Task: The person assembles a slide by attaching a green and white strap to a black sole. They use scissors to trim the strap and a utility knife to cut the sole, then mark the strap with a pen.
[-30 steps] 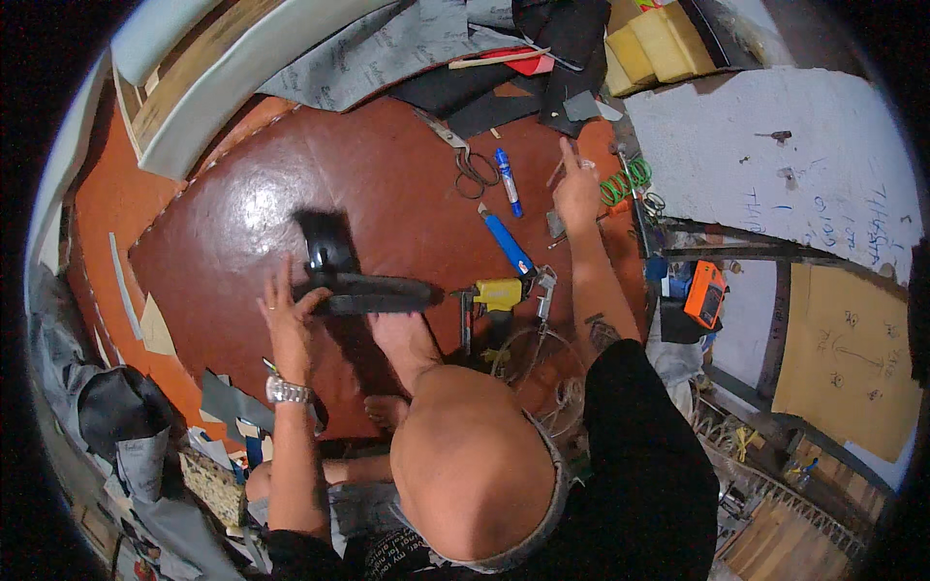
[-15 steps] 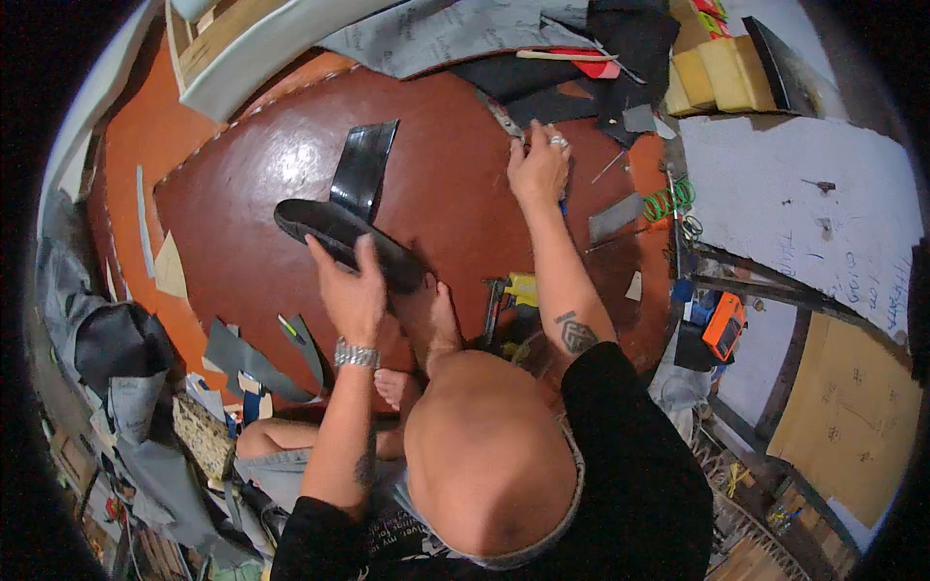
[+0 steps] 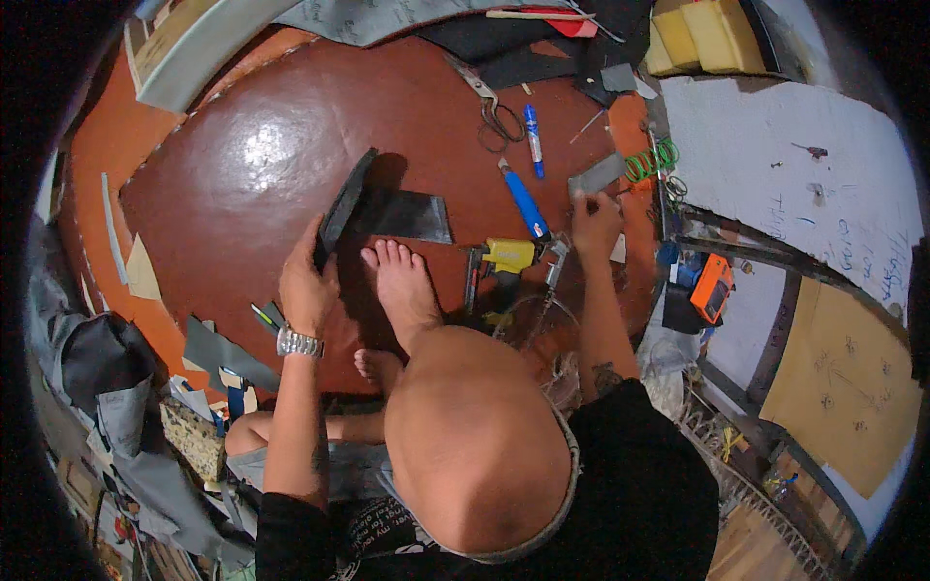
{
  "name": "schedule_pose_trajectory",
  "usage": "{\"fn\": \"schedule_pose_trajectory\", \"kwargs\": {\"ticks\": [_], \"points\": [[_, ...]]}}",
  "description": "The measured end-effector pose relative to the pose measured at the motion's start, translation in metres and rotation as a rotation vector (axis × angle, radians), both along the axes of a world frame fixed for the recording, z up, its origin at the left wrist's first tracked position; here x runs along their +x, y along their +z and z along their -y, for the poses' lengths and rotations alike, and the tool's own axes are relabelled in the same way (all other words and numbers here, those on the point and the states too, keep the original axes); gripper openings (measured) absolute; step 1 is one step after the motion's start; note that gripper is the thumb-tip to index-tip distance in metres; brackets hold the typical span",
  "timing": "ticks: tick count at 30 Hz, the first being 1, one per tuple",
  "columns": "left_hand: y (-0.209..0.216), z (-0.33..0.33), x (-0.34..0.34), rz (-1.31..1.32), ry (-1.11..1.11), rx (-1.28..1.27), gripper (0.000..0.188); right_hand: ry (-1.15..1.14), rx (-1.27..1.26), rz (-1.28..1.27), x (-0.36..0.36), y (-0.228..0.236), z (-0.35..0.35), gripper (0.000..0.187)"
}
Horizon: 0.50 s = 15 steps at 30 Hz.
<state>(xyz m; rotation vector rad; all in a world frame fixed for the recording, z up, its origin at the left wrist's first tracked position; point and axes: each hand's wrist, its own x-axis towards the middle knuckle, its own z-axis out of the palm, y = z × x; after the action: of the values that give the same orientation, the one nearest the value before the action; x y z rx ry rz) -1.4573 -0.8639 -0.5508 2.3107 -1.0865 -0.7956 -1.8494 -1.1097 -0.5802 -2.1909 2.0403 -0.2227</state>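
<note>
Scissors (image 3: 496, 118), blue pen (image 3: 533, 140), yellow tool (image 3: 509, 257)

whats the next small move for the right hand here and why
Probably lift the grey piece and carry it across to the black sole. The right hand is pinching that grey piece beside the blue knife, while the left hand holds the sole up on edge on the red floor, next to the bare foot.

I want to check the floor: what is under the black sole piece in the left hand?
Under the black sole piece lies a flat dark sheet on the red floor. The left hand covers its lower end.
</note>
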Motion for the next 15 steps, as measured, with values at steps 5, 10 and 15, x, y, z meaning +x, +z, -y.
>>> {"fn": "schedule_pose_trajectory", "kwargs": {"ticks": [5, 10, 15], "points": [[-0.009, 0.008, -0.025, 0.072, 0.032, 0.099, 0.055, 0.321, -0.026, 0.275, 0.024, -0.002, -0.051, 0.04], [-0.011, 0.013, -0.043, 0.047, 0.017, 0.168, 0.052, 0.433, 0.167, -0.015, 0.075, -0.01, -0.034, 0.045], [-0.02, 0.012, -0.05, 0.062, 0.032, 0.131, 0.052, 0.348, 0.398, 0.433, 0.118, 0.024, -0.076, 0.035]]}}
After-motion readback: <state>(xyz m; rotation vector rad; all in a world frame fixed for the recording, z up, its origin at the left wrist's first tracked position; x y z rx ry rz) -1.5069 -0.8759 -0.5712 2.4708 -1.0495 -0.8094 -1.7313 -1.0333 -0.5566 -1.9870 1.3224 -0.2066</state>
